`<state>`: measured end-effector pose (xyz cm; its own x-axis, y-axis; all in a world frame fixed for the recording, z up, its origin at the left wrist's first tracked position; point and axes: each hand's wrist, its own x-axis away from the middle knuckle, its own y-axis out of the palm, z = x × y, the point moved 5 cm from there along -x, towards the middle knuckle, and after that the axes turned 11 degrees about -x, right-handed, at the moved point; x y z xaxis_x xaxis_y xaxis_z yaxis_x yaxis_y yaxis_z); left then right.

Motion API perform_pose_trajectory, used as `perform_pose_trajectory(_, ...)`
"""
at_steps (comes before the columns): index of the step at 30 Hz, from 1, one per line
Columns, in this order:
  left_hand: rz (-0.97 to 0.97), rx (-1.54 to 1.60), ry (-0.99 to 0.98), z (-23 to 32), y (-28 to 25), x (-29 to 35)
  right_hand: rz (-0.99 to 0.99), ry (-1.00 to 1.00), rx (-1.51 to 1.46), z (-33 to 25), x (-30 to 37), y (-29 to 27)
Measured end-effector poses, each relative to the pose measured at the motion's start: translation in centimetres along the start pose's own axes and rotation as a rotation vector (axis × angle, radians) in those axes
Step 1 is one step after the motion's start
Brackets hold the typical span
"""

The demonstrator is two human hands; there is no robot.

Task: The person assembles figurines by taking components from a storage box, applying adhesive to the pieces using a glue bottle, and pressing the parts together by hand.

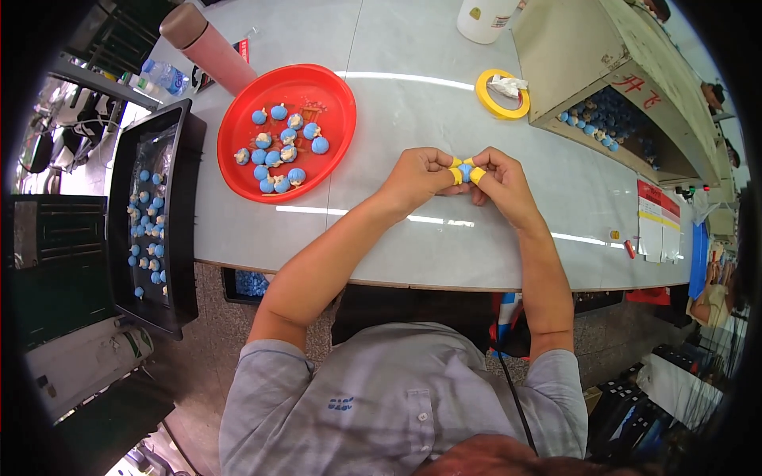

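Observation:
Above the table my left hand (416, 176) and my right hand (506, 184) meet, fingertips nearly touching. Both are closed in a pinch on a small blue piece (466, 170), mostly covered by the fingers, so its exact kind is unclear. Yellow wraps cover the thumb tips and some fingertips. To the left of my hands lies a round red tray (333, 151), tilted in view by the lens. Several small blue-and-cream doll heads (296, 176) are scattered in it.
A pink bottle (210, 51) and a water bottle (167, 78) stand far left. A black bin (189, 214) of similar pieces sits beside the table. A yellow tape roll (486, 94), a white container (482, 22) and an open box (587, 55) holding blue pieces occupy the far right.

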<state>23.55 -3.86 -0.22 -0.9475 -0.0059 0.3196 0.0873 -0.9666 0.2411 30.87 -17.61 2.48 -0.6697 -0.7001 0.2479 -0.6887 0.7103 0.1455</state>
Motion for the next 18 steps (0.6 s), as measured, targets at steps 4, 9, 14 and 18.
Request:
perform_pose_trajectory(4, 0.002, 0.010, -0.016, -0.15, -0.04, -0.08, -0.011, 0.000, 0.000, -0.07, 0.03, 0.08)
perform_pose_trajectory(9, -0.006, -0.036, 0.002, 0.05, 0.07, 0.00, -0.011, -0.005, 0.005, 0.19, -0.02, -0.01)
perform_pose_trajectory(14, 0.008, -0.010, -0.001, 0.16, 0.04, 0.01, -0.013, -0.013, 0.018, -0.11, 0.11, 0.07)
perform_pose_trajectory(18, 0.004, -0.038, -0.007, 0.24, 0.10, 0.06, -0.012, -0.005, 0.043, -0.26, 0.17, 0.23)
